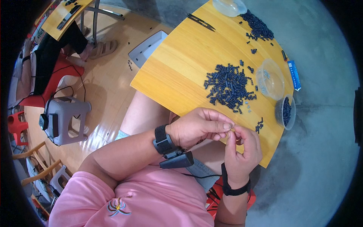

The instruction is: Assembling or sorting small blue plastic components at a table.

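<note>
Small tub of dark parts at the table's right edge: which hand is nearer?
Right. The right hand is to the left of and below the small tub in the picture, apart from it; the left hand is farther left.

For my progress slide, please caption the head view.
Bare left hand and right hand held close together near a heap of small black cylindrical pieces on a yellow wooden table.
</note>
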{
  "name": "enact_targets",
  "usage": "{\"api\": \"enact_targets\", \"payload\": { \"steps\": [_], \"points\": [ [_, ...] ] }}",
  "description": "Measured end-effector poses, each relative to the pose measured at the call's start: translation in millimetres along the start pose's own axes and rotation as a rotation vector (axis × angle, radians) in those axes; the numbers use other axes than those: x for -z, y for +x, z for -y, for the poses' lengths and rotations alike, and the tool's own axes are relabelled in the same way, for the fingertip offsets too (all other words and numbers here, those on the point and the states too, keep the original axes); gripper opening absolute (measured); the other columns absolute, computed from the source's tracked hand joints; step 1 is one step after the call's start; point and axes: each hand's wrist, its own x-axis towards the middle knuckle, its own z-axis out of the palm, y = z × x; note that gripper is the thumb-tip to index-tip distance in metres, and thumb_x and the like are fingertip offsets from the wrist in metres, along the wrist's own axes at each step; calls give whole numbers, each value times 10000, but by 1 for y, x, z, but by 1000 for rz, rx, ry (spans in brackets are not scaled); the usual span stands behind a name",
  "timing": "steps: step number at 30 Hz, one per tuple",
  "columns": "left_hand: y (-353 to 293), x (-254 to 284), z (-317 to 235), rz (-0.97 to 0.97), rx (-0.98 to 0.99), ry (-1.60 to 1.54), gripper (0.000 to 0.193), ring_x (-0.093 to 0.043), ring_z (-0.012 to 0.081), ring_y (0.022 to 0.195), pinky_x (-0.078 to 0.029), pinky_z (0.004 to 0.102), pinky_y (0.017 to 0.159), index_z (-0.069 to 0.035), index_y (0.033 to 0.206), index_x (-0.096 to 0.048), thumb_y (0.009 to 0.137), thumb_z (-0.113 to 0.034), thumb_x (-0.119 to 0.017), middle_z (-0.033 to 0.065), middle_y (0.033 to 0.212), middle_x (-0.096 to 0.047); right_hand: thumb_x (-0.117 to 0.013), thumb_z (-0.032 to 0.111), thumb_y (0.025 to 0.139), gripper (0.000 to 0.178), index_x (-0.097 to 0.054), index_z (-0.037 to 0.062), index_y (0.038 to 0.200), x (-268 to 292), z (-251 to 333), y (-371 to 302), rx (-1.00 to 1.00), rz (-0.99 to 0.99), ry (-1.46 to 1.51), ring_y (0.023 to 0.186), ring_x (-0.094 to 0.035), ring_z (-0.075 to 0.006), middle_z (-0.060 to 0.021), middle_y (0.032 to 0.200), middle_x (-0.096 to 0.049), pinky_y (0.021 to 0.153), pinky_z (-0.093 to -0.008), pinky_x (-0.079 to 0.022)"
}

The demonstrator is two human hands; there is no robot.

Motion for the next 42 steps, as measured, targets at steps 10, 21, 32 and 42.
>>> {"api": "enact_targets", "payload": {
  "steps": [10,21,32,42],
  "points": [
    [1,2,-1,71,9,64,164,-582,68,723,-464,192,658,-21,1001,-655,891,-141,-630,7,846,-654,-670,-40,727,210,-635,16,926,5,-1,4,-2,70,77,714,-607,-241,-106,821,-613,634,-321,-492],
    [-3,-1,2,2,1,114,163,-590,57,710,-467,180,636,-26,976,-664,882,-158,-648,10,837,-665,-658,-71,743,181,-652,-2,910,8,3,-1,-30,29,133,679,-622,-205,-116,816,-638,611,-286,-500],
    [-4,-7,1,-14,-40,101,165,-600,74,699,-481,189,610,14,990,-657,851,-75,-667,42,835,-666,-638,-69,762,185,-658,-4,934,6,2,-1,50,-29,27,692,-631,-225,-125,812,-641,623,-295,-501],
    [-7,-18,-1,-113,-85,230,161,-597,59,731,-482,189,654,20,945,-659,821,-77,-688,39,844,-665,-630,-53,754,184,-635,2,930,-1,-6,-8,223,-72,-199,693,-608,-283,-127,807,-619,610,-349,-497]
  ]
}}
